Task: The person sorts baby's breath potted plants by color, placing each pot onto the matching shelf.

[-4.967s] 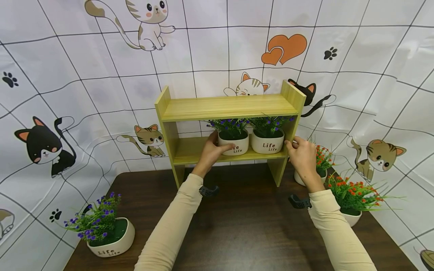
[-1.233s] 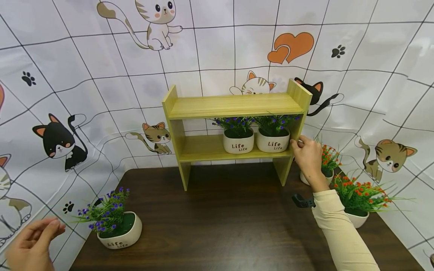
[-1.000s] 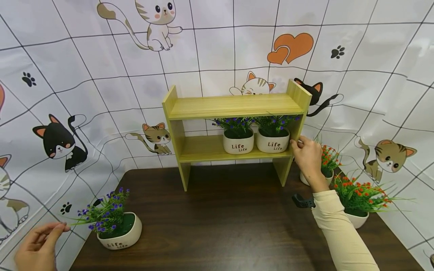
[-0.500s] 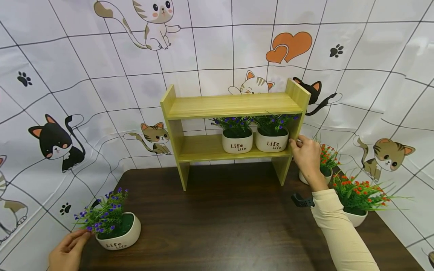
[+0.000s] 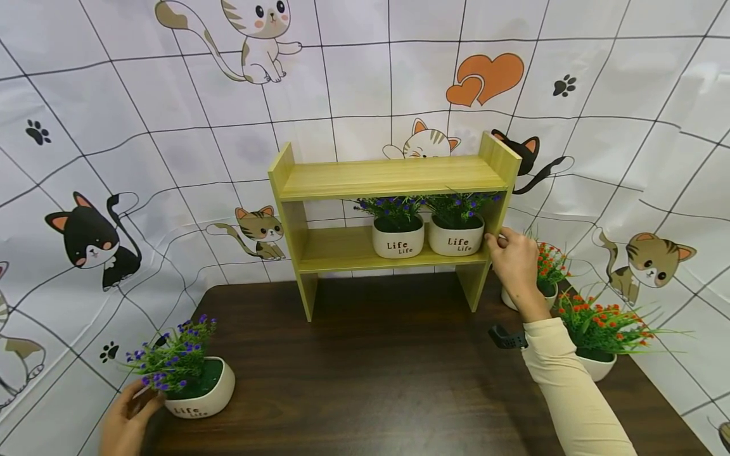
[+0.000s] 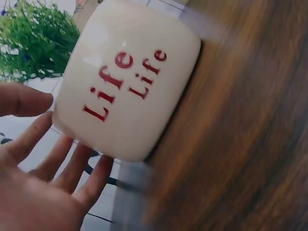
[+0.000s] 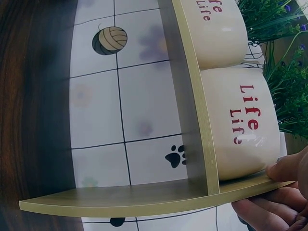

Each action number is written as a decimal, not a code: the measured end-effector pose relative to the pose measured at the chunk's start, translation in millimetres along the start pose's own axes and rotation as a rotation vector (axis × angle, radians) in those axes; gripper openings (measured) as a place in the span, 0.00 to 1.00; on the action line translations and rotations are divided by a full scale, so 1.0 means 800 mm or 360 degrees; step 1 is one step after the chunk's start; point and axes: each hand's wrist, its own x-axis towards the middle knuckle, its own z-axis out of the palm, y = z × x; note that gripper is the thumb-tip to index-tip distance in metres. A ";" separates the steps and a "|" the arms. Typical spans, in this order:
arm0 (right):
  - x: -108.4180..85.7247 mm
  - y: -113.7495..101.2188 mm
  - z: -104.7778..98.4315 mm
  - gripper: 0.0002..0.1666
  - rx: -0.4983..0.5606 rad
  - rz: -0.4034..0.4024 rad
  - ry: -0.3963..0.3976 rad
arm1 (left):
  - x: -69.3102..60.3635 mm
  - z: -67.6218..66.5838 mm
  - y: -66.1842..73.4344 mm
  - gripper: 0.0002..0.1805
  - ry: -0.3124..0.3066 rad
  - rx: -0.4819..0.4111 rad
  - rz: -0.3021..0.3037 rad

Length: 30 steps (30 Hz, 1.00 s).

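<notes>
On the table's left side stands a white pot (image 5: pixel 208 400) of purple flowers, marked "Life". My left hand (image 5: pixel 128 415) is at its left end. In the left wrist view the thumb and fingers (image 6: pixel 98 175) spread round the end of the pot (image 6: pixel 125 91), fingertips at or against its wall; firm contact cannot be told. My right hand (image 5: pixel 518 263) pinches the right side panel of a light wooden shelf (image 5: pixel 388 177). In the right wrist view the thumb (image 7: pixel 284 168) lies inside the panel, the fingers outside. Two matching pots (image 5: pixel 398 244) (image 5: pixel 456 242) sit side by side on the lower board.
Two white pots with orange flowers stand to the right: one (image 5: pixel 595 366) nearer, one (image 5: pixel 513 299) partly behind my right hand. The dark wooden table (image 5: pixel 365 380) meets a wall sheet (image 5: pixel 359 82) printed with cats.
My left hand has left the left pot on the shelf, swung to the far left, then moved right to the purple-flowered table pot. The right hand keeps its hold on the panel.
</notes>
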 end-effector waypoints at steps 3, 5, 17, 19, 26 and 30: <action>0.000 0.000 0.001 0.09 0.0001 -0.0003 -0.0001 | 0.005 0.001 -0.025 0.34 -0.0323 -0.0331 0.0318; 0.000 0.000 0.001 0.09 -0.0001 0.0002 -0.0008 | 0.009 0.004 -0.039 0.43 -0.0507 -0.0520 0.0458; 0.000 0.004 0.002 0.10 -0.0009 -0.0012 0.0005 | 0.018 0.024 0.005 0.67 -0.0569 0.0221 -0.0195; 0.000 0.005 0.002 0.10 -0.0008 -0.0016 0.0010 | 0.019 0.027 0.004 0.69 -0.0549 0.0265 -0.0218; 0.000 0.007 0.002 0.10 -0.0012 -0.0022 0.0007 | 0.017 0.036 -0.003 0.66 -0.0507 0.0164 -0.0192; 0.000 0.006 0.002 0.10 -0.0003 -0.0019 0.0011 | 0.016 0.037 -0.003 0.64 -0.0509 0.0158 -0.0181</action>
